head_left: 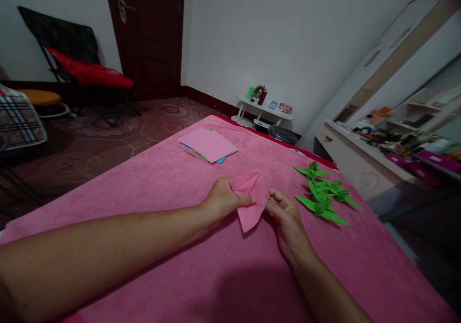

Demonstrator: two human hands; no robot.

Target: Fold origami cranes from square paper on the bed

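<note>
A partly folded sheet of pink origami paper (251,215) is between my two hands, just over the pink cloth. My left hand (226,198) grips it from the left, the thumb pressed flat on its middle and the other fingers hidden beneath. At the paper's right corner, my right hand (284,210) pinches the edge between thumb and fingertips. Creases run across the paper, and one pointed end faces me. To the right of my right hand lie several folded green paper cranes (320,193) in a cluster.
A stack of square paper (209,144), pink on top with green and blue edges below, lies further back on the pink-covered table (144,183). Beyond are a low white shelf (264,107), a dark door (151,34), a folding chair (79,58) and a cluttered dresser (363,155) at right.
</note>
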